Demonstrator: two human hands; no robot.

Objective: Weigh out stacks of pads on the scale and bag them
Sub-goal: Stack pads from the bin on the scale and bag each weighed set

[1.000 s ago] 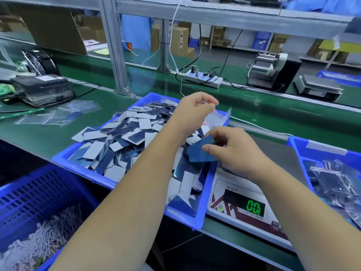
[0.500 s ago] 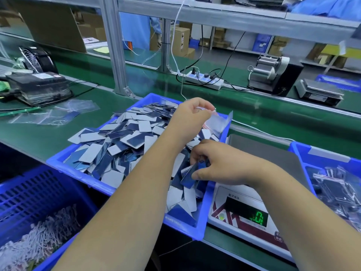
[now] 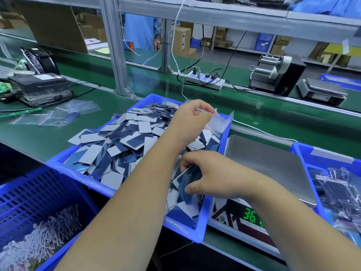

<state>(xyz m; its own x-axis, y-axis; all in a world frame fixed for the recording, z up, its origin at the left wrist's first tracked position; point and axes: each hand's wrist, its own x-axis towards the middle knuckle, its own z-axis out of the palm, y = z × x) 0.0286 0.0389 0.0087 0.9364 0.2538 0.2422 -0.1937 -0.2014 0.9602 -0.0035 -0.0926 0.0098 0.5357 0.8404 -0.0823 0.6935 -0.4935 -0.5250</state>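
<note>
A blue tray (image 3: 64,165) holds a heap of flat blue and grey pads (image 3: 125,139). Above the tray's far right corner my left hand (image 3: 192,118) pinches a clear zip bag (image 3: 220,122) by its top edge. My right hand (image 3: 211,173) is down among the pads at the tray's near right side, its fingers curled round a few pads (image 3: 187,178). The scale (image 3: 267,165) sits just right of the tray; its steel platter is bare and its green display (image 3: 252,216) shows digits partly hidden by my right forearm.
A blue bin (image 3: 304,153) with filled clear bags (image 3: 336,190) stands right of the scale. A blue slatted crate (image 3: 35,192) with white scraps is at the lower left. Loose clear bags (image 3: 58,114) lie on the green bench (image 3: 39,133), and a second scale (image 3: 322,90) stands beyond the conveyor.
My right hand dropped from above the scale's corner into the tray and closed on pads. The scale display changed from zero to a reading starting with 36. My left hand kept holding the bag.
</note>
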